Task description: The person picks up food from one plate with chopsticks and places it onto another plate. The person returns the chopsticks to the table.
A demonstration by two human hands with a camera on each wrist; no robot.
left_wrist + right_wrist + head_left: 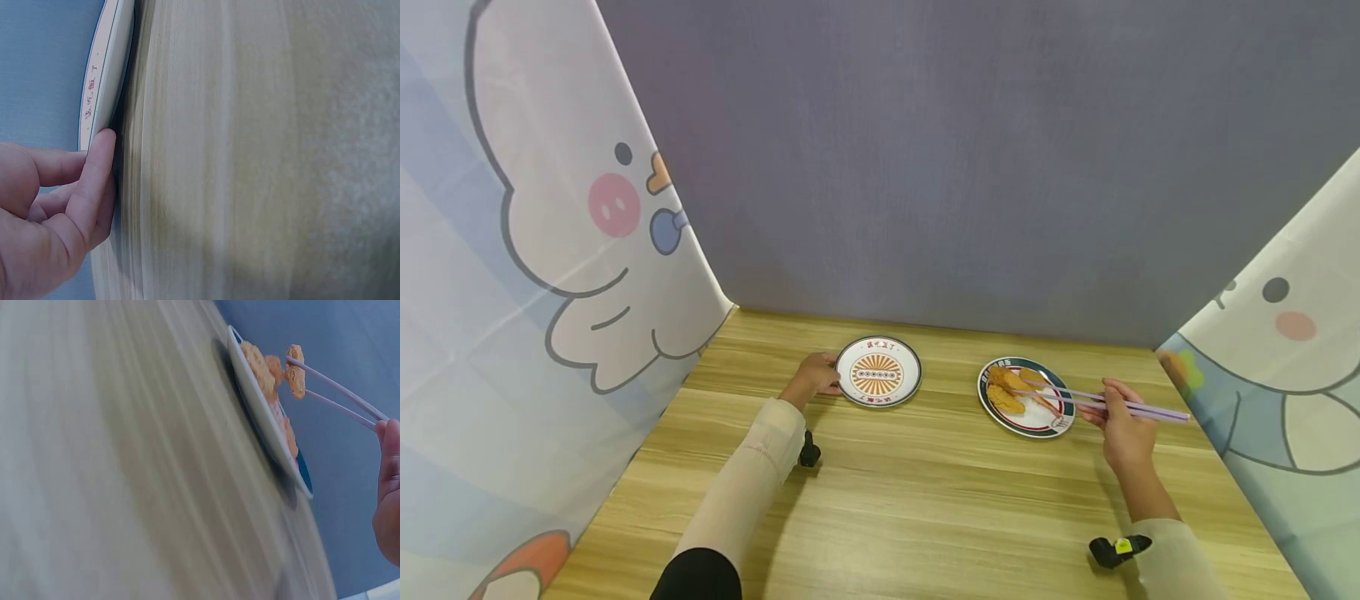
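At the left, a white plate (877, 375) with an orange sunburst print has its left edge held by my left hand (820, 374). In the left wrist view, the thumb and fingers (90, 181) pinch its rim, one finger beneath. My right hand (1127, 427) grips a pair of pale purple chopsticks (1157, 412). Their tips hold a golden fried piece (295, 378) raised over a second plate (1009, 421), which has a dark green border. On that plate lie several fried pieces (1004, 400) and an orange-red shrimp-like piece (1047, 405).
Both plates are on a wood-grain table (925, 500). A grey-blue cloth wall (925, 167) rises behind it, with printed cartoon curtains (550, 250) at the sides. Small black devices (808, 450) are worn near both wrists.
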